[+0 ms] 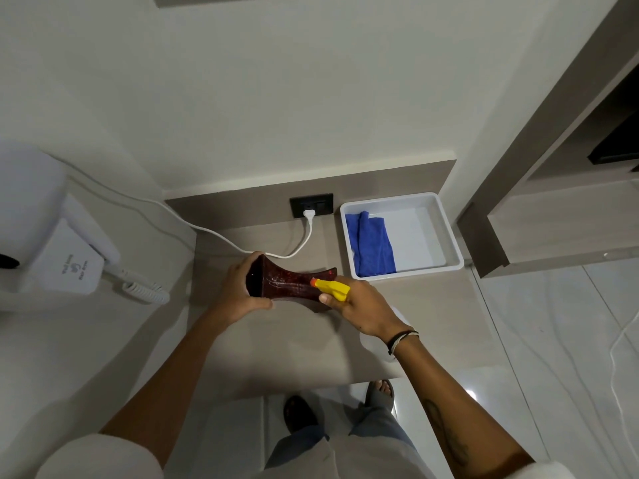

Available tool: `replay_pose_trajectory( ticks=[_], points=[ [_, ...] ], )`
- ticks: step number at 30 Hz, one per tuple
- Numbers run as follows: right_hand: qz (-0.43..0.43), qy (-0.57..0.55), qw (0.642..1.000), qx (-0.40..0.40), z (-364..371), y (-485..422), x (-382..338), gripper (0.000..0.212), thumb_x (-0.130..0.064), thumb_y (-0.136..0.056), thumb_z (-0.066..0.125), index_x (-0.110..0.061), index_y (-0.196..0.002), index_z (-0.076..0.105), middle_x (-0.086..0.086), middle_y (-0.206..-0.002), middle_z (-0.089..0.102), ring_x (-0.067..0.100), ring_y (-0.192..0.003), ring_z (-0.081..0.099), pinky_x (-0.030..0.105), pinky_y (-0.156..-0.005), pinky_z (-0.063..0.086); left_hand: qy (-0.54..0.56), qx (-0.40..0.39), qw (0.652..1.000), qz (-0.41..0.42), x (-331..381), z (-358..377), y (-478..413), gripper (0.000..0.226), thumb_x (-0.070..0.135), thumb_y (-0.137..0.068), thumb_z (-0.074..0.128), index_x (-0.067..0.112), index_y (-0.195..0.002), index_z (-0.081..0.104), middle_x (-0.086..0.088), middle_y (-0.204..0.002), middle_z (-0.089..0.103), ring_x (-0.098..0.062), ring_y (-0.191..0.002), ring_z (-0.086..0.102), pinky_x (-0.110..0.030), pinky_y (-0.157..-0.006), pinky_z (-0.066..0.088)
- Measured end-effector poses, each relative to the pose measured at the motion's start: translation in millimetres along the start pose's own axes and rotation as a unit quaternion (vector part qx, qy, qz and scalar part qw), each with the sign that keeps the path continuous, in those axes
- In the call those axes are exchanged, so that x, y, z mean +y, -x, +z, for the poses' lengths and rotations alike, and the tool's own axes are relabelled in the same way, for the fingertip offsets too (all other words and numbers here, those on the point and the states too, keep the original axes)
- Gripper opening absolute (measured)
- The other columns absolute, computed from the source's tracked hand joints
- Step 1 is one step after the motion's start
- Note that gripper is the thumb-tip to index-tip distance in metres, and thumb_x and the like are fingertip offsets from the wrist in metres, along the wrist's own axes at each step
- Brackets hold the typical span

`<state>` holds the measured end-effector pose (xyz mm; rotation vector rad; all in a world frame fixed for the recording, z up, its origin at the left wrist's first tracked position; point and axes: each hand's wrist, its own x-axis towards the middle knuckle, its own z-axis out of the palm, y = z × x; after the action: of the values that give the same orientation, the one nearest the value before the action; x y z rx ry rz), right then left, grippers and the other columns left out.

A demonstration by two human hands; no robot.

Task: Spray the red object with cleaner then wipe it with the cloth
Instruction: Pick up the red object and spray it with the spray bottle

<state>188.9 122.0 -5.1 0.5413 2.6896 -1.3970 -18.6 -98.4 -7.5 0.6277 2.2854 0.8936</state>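
My left hand [238,292] grips the wide end of a dark red, flared object [283,282] and holds it sideways above the beige counter [276,344]. My right hand [359,309] holds a spray bottle by its yellow trigger head [333,289]. The orange nozzle almost touches the red object's narrow middle. The bottle's pale body [373,340] is mostly hidden under my right wrist. A folded blue cloth [371,247] lies in the left half of a white tray [446,233], behind and to the right of my hands.
A black wall socket [312,204] holds a white plug whose cable [221,238] runs left across the counter's back. A white wall-mounted hair dryer [69,264] with a coiled cord hangs at the left. A shelf unit [553,219] stands at the right. My feet are on the tiled floor below.
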Motion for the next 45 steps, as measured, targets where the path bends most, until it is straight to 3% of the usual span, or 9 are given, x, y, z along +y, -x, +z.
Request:
replay_pose_trajectory(
  ticks=[5, 9, 15, 21, 29, 33, 35, 38, 45],
  points=[
    [-0.034, -0.006, 0.999, -0.003, 1.7, 1.1, -4.2, 0.048, -0.051, -0.106, 0.056, -0.029, -0.148, 0.064, 0.002, -0.132, 0.075, 0.023, -0.115, 0.071, 0.043, -0.096, 0.059, -0.033, 0.004, 0.999, 0.026, 1.0, -0.5, 3.1, 0.122, 0.006, -0.055, 0.100, 0.029, -0.159, 0.041, -0.009, -0.153, 0.045, -0.032, -0.143, 0.045, -0.055, -0.117, 0.044],
    [0.031, 0.034, 0.999, 0.013, -1.3, 4.0, 6.0, 0.055, -0.062, -0.103, 0.051, -0.024, -0.140, 0.066, 0.003, -0.123, 0.077, 0.026, -0.110, 0.072, 0.042, -0.089, 0.061, -0.052, 0.001, 0.998, 0.047, 1.7, -2.6, 2.2, 0.123, 0.004, -0.054, 0.098, 0.024, -0.161, 0.041, -0.008, -0.153, 0.047, -0.027, -0.142, 0.046, -0.046, -0.116, 0.044],
    [0.050, 0.034, 0.998, 0.020, -9.1, 14.2, 20.4, 0.051, -0.059, -0.104, 0.054, -0.025, -0.138, 0.068, 0.004, -0.120, 0.078, 0.026, -0.108, 0.072, 0.043, -0.088, 0.060, -0.093, -0.011, 0.994, 0.061, 0.1, -7.5, -1.0, 0.122, 0.019, -0.053, 0.096, 0.031, -0.161, 0.041, -0.004, -0.149, 0.049, -0.019, -0.132, 0.049, -0.030, -0.105, 0.040],
    [-0.003, -0.038, 0.998, 0.039, -8.1, 18.2, 7.0, 0.042, -0.047, -0.105, 0.061, -0.023, -0.139, 0.069, -0.005, -0.107, 0.074, 0.018, -0.097, 0.071, 0.046, -0.085, 0.059, -0.024, 0.035, 0.999, 0.011, 13.7, -6.5, -2.1, 0.058, 0.053, -0.059, 0.093, 0.039, -0.111, 0.072, 0.015, -0.099, 0.079, -0.003, -0.091, 0.075, -0.038, -0.084, 0.065],
    [-0.052, 0.019, 0.998, 0.030, 1.4, 9.6, -22.1, 0.043, -0.051, -0.105, 0.060, -0.021, -0.134, 0.067, -0.001, -0.127, 0.076, 0.021, -0.108, 0.071, 0.038, -0.083, 0.059, 0.061, 0.045, 0.994, -0.074, 22.8, -4.2, -12.6, 0.059, 0.075, -0.054, 0.084, 0.036, -0.097, 0.076, 0.004, -0.098, 0.081, -0.019, -0.094, 0.078, -0.042, -0.087, 0.066],
    [-0.029, 0.040, 0.998, 0.036, 1.8, 6.8, -18.2, 0.040, -0.050, -0.104, 0.063, -0.018, -0.128, 0.068, 0.003, -0.122, 0.076, 0.023, -0.104, 0.070, 0.031, -0.074, 0.050, 0.059, 0.034, 0.995, -0.068, 21.6, -3.3, -14.2, 0.062, 0.077, -0.060, 0.081, 0.034, -0.104, 0.075, 0.001, -0.103, 0.081, -0.023, -0.099, 0.077, -0.048, -0.093, 0.064],
    [-0.016, 0.049, 0.998, 0.032, 1.2, 7.9, -13.8, 0.041, -0.051, -0.103, 0.063, -0.019, -0.127, 0.067, 0.004, -0.122, 0.076, 0.025, -0.105, 0.070, 0.040, -0.080, 0.057, 0.048, 0.023, 0.997, -0.052, 22.0, -2.9, -14.2, 0.076, 0.077, -0.070, 0.076, 0.031, -0.130, 0.069, -0.003, -0.122, 0.075, -0.025, -0.111, 0.073, -0.048, -0.097, 0.061],
    [-0.008, 0.063, 0.997, 0.034, 1.6, 10.2, -8.4, 0.047, -0.056, -0.103, 0.060, -0.019, -0.131, 0.066, 0.005, -0.124, 0.075, 0.027, -0.108, 0.071, 0.048, -0.086, 0.061, -0.008, 0.011, 0.999, -0.039, 19.1, -2.3, -14.6, 0.088, 0.068, -0.090, 0.067, 0.034, -0.165, 0.034, -0.011, -0.151, 0.052, -0.030, -0.134, 0.055, -0.038, -0.104, 0.050],
    [-0.064, 0.023, 0.995, 0.071, 5.5, 4.5, -12.9, 0.042, -0.056, -0.101, 0.063, -0.018, -0.117, 0.071, 0.001, -0.113, 0.078, 0.017, -0.092, 0.069, 0.022, -0.067, 0.042, -0.082, -0.008, 0.996, -0.019, 15.7, 0.0, -6.3, 0.079, 0.062, -0.098, 0.062, 0.049, -0.165, 0.022, -0.015, -0.161, 0.038, -0.033, -0.149, 0.039, -0.033, -0.105, 0.034]
  ],
)
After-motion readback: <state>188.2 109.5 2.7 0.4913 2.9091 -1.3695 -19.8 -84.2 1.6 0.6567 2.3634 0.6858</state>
